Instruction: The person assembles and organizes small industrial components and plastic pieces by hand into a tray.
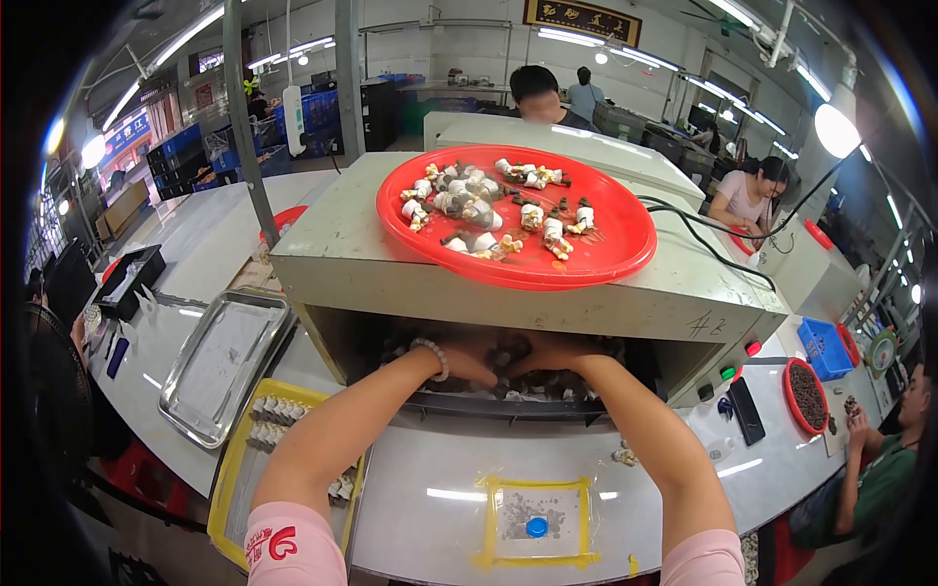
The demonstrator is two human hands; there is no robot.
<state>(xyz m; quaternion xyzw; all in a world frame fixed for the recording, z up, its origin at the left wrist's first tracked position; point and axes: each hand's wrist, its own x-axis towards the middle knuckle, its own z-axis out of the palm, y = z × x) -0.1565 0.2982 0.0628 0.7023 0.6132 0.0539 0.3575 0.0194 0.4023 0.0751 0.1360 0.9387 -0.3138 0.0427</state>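
Both my hands reach into the low opening of a pale metal cabinet [528,303]. My left hand [473,367], with a bead bracelet at the wrist, and my right hand [549,355] face each other, fingers bent inward. Between them is a dark, rounded clump [510,354], dim in shadow; their fingertips are partly hidden there. Below the hands lies a black tray [498,406] holding dark and whitish pieces. A red round tray [606,259] on top of the cabinet carries small white figurines [469,200] with dark and golden parts.
At left stand a metal tray [210,361] and a yellow tray [230,488] of small white pieces. In front, yellow tape frames a sheet with a blue cap [536,527]. To the right are a phone [746,410], a red bowl [789,391], a blue basket [826,349] and a seated person [894,469].
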